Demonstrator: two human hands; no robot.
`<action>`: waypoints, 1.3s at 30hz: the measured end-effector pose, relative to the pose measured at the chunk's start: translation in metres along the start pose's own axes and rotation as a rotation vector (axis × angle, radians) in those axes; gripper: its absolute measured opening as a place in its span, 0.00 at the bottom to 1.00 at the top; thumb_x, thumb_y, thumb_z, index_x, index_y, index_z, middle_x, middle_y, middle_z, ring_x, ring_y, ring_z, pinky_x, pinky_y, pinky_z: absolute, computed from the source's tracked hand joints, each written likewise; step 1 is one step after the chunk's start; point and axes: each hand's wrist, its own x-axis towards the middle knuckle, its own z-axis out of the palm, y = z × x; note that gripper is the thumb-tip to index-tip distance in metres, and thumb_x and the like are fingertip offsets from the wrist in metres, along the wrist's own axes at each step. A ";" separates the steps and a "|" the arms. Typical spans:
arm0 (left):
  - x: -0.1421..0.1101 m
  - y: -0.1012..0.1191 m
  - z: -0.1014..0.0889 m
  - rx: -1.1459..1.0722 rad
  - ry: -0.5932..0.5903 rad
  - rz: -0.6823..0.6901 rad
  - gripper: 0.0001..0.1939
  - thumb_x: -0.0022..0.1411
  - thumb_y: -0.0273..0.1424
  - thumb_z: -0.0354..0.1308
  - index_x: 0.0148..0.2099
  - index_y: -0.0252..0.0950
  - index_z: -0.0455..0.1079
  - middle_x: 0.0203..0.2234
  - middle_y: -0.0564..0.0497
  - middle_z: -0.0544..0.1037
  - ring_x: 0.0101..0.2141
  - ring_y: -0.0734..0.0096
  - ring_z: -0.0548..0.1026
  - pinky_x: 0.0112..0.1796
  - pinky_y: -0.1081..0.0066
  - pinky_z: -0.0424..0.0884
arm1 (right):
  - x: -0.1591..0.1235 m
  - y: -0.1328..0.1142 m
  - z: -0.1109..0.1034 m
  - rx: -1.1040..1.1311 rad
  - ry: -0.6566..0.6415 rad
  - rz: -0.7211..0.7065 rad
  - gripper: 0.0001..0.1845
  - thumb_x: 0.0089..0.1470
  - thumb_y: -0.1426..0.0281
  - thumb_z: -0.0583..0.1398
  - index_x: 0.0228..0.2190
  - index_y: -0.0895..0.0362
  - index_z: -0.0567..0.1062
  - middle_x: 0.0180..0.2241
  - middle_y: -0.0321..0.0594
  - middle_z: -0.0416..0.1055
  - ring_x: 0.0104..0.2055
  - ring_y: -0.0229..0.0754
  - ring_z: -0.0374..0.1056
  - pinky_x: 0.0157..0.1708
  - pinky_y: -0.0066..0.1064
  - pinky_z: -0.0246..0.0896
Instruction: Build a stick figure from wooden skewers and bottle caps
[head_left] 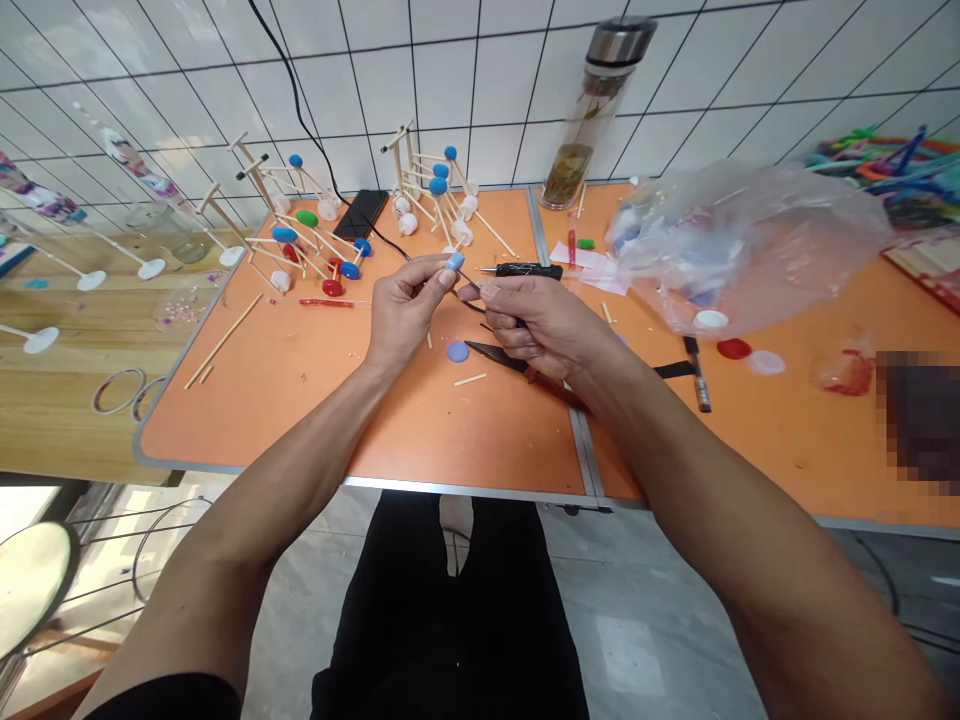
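Blue plastic cap (454, 262) pinched narrowly in our left grip (409, 310) above the orange worktop (450, 430), we're clutching a black-handled soldering iron (529, 270) in our right grip (536, 325); one slip of its thin tip (469, 290) could jab us!

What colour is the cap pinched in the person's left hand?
Light blue, best seen in the head view: the plastic cap held in the left hand.

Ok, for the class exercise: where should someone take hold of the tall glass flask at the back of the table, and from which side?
Grip the glass flask around its middle, coming from the front left. It stands upright and its long, straight body gives a hand room to wrap around, probably more securely than the short steel cap. The plastic bag crowds its right side.
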 end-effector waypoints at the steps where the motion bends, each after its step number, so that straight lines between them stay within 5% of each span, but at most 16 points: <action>1: 0.000 -0.001 0.000 0.003 -0.001 0.018 0.12 0.64 0.46 0.79 0.42 0.45 0.90 0.45 0.49 0.90 0.57 0.56 0.84 0.62 0.60 0.77 | -0.001 0.002 0.003 -0.136 0.057 -0.060 0.22 0.72 0.49 0.63 0.46 0.55 0.82 0.26 0.32 0.62 0.23 0.37 0.49 0.24 0.31 0.44; 4: 0.000 -0.003 0.000 -0.006 -0.004 0.042 0.12 0.64 0.46 0.79 0.42 0.44 0.90 0.44 0.48 0.90 0.52 0.57 0.85 0.59 0.61 0.78 | -0.004 0.008 0.015 -0.702 0.295 -0.265 0.20 0.78 0.58 0.56 0.49 0.56 0.83 0.37 0.46 0.79 0.35 0.47 0.69 0.33 0.35 0.56; 8: -0.001 -0.003 0.001 -0.009 0.006 0.022 0.11 0.65 0.45 0.78 0.42 0.44 0.90 0.43 0.49 0.90 0.50 0.58 0.85 0.56 0.62 0.78 | -0.005 0.012 0.022 -1.069 0.388 -0.316 0.18 0.76 0.68 0.54 0.54 0.56 0.82 0.46 0.52 0.83 0.44 0.55 0.75 0.38 0.37 0.59; 12: -0.002 0.001 0.002 0.003 0.025 -0.008 0.06 0.66 0.39 0.78 0.41 0.44 0.90 0.43 0.49 0.90 0.52 0.58 0.85 0.58 0.63 0.78 | -0.003 0.006 0.013 -0.553 0.242 -0.271 0.14 0.75 0.63 0.59 0.42 0.54 0.82 0.30 0.38 0.72 0.30 0.43 0.63 0.31 0.33 0.54; 17: -0.002 0.003 0.003 -0.010 0.042 -0.040 0.03 0.68 0.35 0.77 0.41 0.43 0.90 0.42 0.48 0.90 0.50 0.59 0.86 0.57 0.64 0.76 | 0.001 -0.003 0.004 0.334 -0.031 0.128 0.11 0.65 0.64 0.68 0.44 0.57 0.81 0.22 0.23 0.53 0.20 0.31 0.36 0.19 0.27 0.31; 22: 0.001 -0.004 0.000 -0.017 0.021 0.014 0.11 0.66 0.43 0.78 0.43 0.42 0.90 0.38 0.48 0.89 0.46 0.60 0.85 0.53 0.63 0.77 | 0.002 -0.014 0.002 0.597 -0.122 0.318 0.07 0.71 0.72 0.61 0.46 0.59 0.78 0.21 0.22 0.54 0.20 0.30 0.32 0.16 0.22 0.30; 26: 0.004 -0.008 -0.004 0.033 -0.014 0.102 0.20 0.64 0.53 0.78 0.45 0.43 0.90 0.38 0.48 0.90 0.44 0.60 0.86 0.51 0.63 0.79 | 0.004 -0.014 0.000 0.637 -0.176 0.333 0.08 0.71 0.72 0.60 0.47 0.59 0.77 0.22 0.22 0.53 0.20 0.31 0.30 0.16 0.22 0.31; 30: 0.004 -0.011 -0.005 0.081 -0.015 0.157 0.22 0.64 0.56 0.76 0.44 0.43 0.90 0.41 0.46 0.90 0.46 0.60 0.86 0.51 0.63 0.80 | 0.003 -0.001 0.004 0.288 -0.060 0.098 0.09 0.69 0.64 0.65 0.43 0.57 0.79 0.24 0.25 0.56 0.21 0.32 0.39 0.20 0.26 0.37; 34: 0.004 -0.014 -0.005 0.066 0.001 0.129 0.23 0.63 0.56 0.77 0.43 0.42 0.91 0.39 0.47 0.90 0.42 0.62 0.86 0.49 0.63 0.81 | -0.002 0.008 0.016 -0.598 0.258 -0.292 0.13 0.75 0.64 0.57 0.45 0.56 0.81 0.36 0.43 0.77 0.35 0.45 0.67 0.32 0.32 0.54; 39: 0.005 -0.018 -0.005 0.028 0.010 0.068 0.24 0.61 0.56 0.78 0.43 0.41 0.90 0.37 0.48 0.90 0.39 0.64 0.86 0.46 0.64 0.82 | -0.008 0.008 0.027 -1.263 0.335 -0.207 0.23 0.77 0.71 0.50 0.63 0.59 0.77 0.51 0.57 0.83 0.44 0.56 0.76 0.39 0.38 0.57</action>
